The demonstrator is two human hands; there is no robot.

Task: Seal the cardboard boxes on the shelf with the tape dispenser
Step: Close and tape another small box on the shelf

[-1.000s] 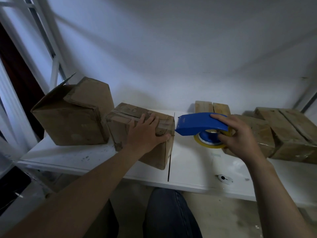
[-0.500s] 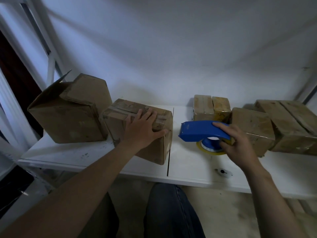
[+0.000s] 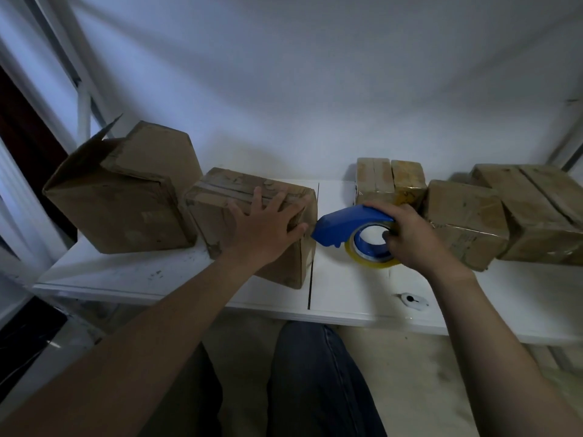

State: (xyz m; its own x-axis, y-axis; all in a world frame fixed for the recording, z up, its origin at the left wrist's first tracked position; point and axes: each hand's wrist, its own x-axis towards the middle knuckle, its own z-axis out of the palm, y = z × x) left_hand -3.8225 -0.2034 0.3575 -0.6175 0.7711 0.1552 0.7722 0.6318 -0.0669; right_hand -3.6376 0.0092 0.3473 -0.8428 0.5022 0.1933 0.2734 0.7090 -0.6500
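At the bottom centre are the person's dark trouser legs (image 3: 315, 389), and just beyond them is the front edge of the white shelf (image 3: 347, 288), with a small white fitting (image 3: 411, 300) lying on it. The left hand (image 3: 265, 228) lies flat, fingers spread, on the middle cardboard box (image 3: 214, 222). The right hand (image 3: 413, 234) curls tight round the blue tape dispenser (image 3: 347, 222), centre frame. Its nose is at that box's right edge, just beside the thumb, though I cannot tell if it touches. At left stands an open-flapped box (image 3: 126, 212), and at right is a cluster of taped boxes (image 3: 463, 222).
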